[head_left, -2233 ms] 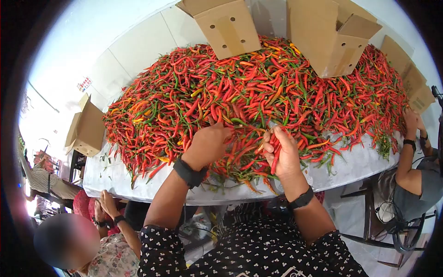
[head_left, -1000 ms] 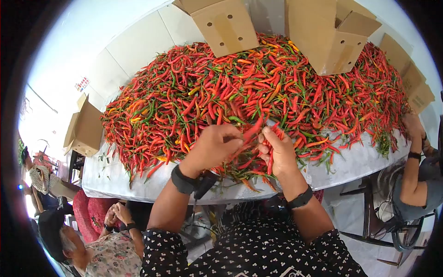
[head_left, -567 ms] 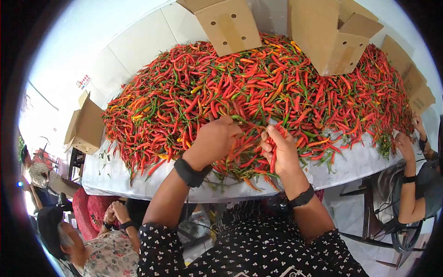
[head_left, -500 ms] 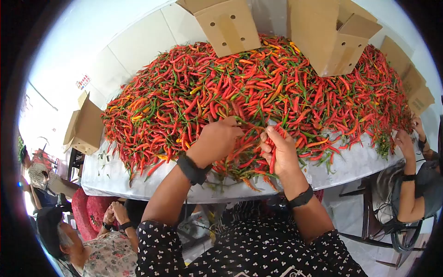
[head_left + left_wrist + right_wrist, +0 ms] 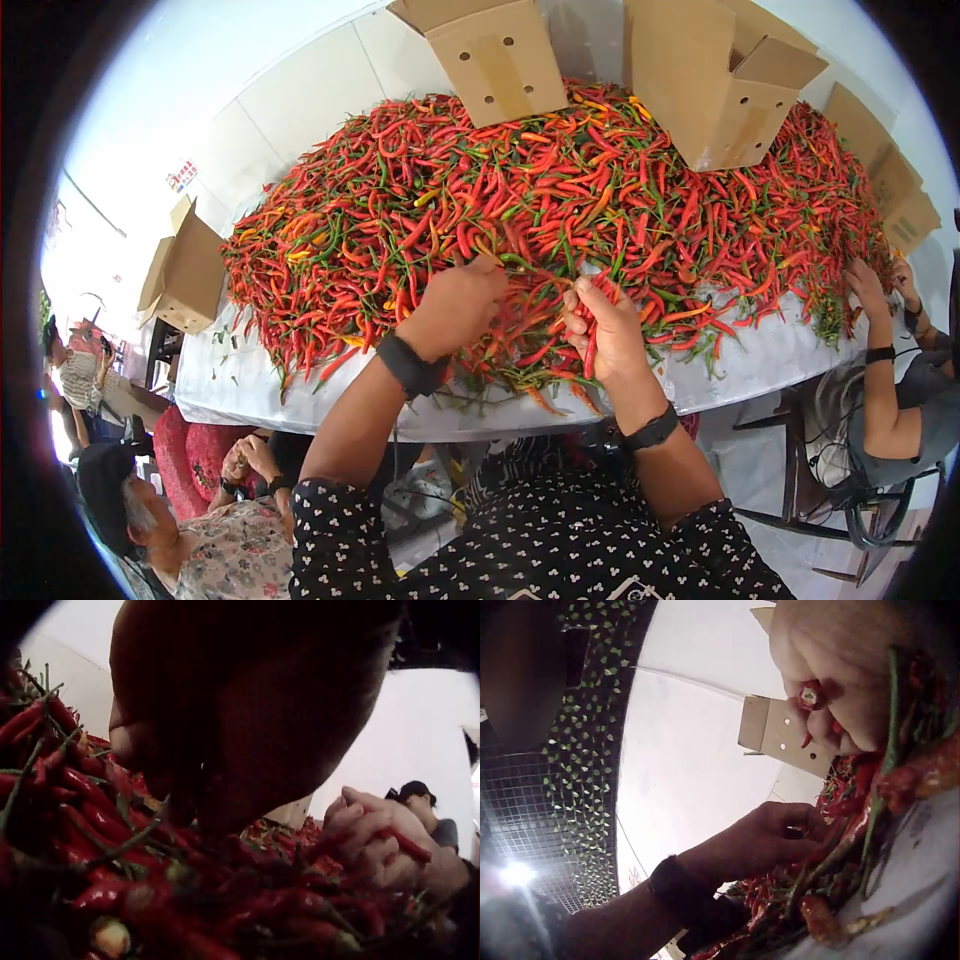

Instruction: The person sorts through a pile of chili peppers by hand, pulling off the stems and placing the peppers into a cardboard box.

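The person's right hand [image 5: 608,335] grips red chili peppers [image 5: 591,345] upright above the near edge of the heap, thumb lying along them. In the right wrist view, a cut-looking stem end of a chili [image 5: 810,695] pokes out between curled fingers. The left hand [image 5: 452,312] reaches palm down into the heap of red, orange and green chilies [image 5: 540,190], left of the right hand. Its fingertips are among the peppers and partly hidden; I cannot tell whether they pinch one. The left wrist view shows that hand dark, close over glossy chilies [image 5: 97,795].
Two cardboard boxes [image 5: 495,65] [image 5: 715,90] stand on the back of the heap, another box [image 5: 185,275] at the table's left end. The pale table's [image 5: 250,390] near edge runs before the body. Other people sit left [image 5: 235,540] and right [image 5: 890,400].
The left hand came toward the right hand with a red chili a second ago, then went back into the heap, now slightly further left. The right hand keeps its chilies in nearly the same place.
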Tool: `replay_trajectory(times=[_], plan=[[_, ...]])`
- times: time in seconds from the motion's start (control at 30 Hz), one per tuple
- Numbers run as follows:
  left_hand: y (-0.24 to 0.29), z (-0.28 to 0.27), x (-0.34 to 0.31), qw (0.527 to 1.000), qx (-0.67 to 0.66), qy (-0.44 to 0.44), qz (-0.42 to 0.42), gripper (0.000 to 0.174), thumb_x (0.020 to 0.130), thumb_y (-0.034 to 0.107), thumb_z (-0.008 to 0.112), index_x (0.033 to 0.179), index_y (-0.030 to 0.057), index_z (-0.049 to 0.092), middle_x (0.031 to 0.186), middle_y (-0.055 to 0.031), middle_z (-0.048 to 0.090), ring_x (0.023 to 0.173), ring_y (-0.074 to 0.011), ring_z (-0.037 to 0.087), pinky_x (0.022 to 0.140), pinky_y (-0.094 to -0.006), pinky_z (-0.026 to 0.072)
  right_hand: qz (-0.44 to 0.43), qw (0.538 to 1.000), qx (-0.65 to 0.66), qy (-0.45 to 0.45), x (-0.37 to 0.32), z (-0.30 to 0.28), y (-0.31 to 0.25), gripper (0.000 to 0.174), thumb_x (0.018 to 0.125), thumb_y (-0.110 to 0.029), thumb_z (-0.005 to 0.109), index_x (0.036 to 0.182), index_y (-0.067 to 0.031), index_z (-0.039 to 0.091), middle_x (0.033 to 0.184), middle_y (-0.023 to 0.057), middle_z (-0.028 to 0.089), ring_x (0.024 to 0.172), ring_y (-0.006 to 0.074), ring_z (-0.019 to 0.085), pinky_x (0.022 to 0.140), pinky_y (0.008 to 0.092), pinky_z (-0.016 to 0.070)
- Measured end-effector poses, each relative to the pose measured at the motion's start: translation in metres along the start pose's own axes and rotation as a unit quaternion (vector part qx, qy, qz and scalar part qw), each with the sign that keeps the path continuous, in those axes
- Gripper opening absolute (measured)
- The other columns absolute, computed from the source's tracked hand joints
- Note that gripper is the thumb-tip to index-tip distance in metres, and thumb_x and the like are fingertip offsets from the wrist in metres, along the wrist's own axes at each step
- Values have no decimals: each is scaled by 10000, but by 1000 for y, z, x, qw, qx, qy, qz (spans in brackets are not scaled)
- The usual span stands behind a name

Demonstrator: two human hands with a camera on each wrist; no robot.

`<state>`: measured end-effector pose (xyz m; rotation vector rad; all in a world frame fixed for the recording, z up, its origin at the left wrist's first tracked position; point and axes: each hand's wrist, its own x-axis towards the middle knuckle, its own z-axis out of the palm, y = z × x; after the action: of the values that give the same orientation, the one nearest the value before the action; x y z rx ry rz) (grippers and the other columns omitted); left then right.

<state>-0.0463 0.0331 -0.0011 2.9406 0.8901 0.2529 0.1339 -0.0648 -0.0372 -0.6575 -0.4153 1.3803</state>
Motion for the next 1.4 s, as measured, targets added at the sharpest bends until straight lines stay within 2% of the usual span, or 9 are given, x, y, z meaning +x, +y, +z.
replay_trajectory(times=[0.07, 0.17, 0.37, 0.47, 0.67, 1.0, 1.1, 1.2, 1.4], plan=[[-9, 0, -1, 995, -29, 84, -40, 114, 701, 31, 604, 808, 50, 567, 771, -120, 560, 696, -304, 577, 595, -383, 462, 0, 1000, -4, 3, -1, 1, 0, 119, 847, -157, 609, 852, -78, 520, 722, 30, 546, 510, 87, 467, 391, 195, 317], [0, -20, -3, 977, -151, 87, -123, 59, 741, 30, 597, 788, 19, 563, 688, -84, 569, 618, -201, 563, 572, -314, 445, 5, 1000, -17, -1, -2, 4, 0, 110, 837, -133, 614, 876, -64, 537, 713, 27, 536, 511, 82, 464, 393, 194, 310], [26, -20, -7, 898, -405, 69, -154, 120, 797, 85, 619, 815, -24, 571, 655, 9, 523, 617, -44, 460, 551, -240, 401, 1, 995, -98, -10, -3, 18, 2, 167, 819, -92, 622, 961, -31, 559, 658, -2, 502, 488, 58, 432, 401, 189, 294], [38, -21, -7, 917, -366, 73, -144, 135, 769, 108, 619, 807, -17, 583, 659, -107, 589, 589, -169, 570, 553, -301, 442, -18, 990, -136, -21, -4, 24, -2, 188, 811, -93, 638, 968, -24, 562, 631, -14, 493, 472, 51, 427, 404, 188, 293], [45, -21, -5, 897, -413, 83, -135, 113, 776, 93, 624, 789, -10, 579, 644, -66, 571, 578, -120, 532, 543, -271, 425, -58, 981, -184, -30, -8, 29, -9, 145, 840, -127, 613, 925, -23, 559, 649, 1, 515, 487, 53, 449, 404, 192, 298], [56, -27, -9, 779, -614, 85, -95, 49, 829, 57, 594, 803, 32, 561, 716, 68, 508, 631, -13, 433, 552, -194, 355, 60, 997, -51, 6, -9, 35, -28, 175, 857, -229, 601, 865, -66, 539, 654, -9, 472, 500, 62, 419, 395, 193, 282], [49, -27, -17, 771, -625, 81, -92, 53, 832, 60, 593, 803, 37, 555, 721, 59, 506, 646, -16, 435, 569, -193, 362, -3, 998, -64, 16, -7, 43, -48, 239, 880, -280, 571, 802, -58, 530, 566, -13, 428, 447, 51, 371, 361, 193, 254], [47, -33, -29, 751, -645, 85, -109, 57, 844, 64, 579, 808, 33, 546, 728, 48, 510, 655, -21, 435, 580, -192, 362, -159, 976, -131, 68, -1, 56, -101, 333, 904, -338, 517, 744, -47, 533, 521, -27, 407, 405, 49, 340, 353, 198, 254], [40, -30, -48, 777, -597, 123, -158, 53, 841, 54, 580, 818, 28, 540, 729, 49, 514, 653, -19, 438, 581, -186, 363, -501, 830, -239, 54, 18, 91, -245, 214, 889, -216, 532, 750, -54, 549, 595, 16, 524, 441, 52, 419, 388, 189, 332]])
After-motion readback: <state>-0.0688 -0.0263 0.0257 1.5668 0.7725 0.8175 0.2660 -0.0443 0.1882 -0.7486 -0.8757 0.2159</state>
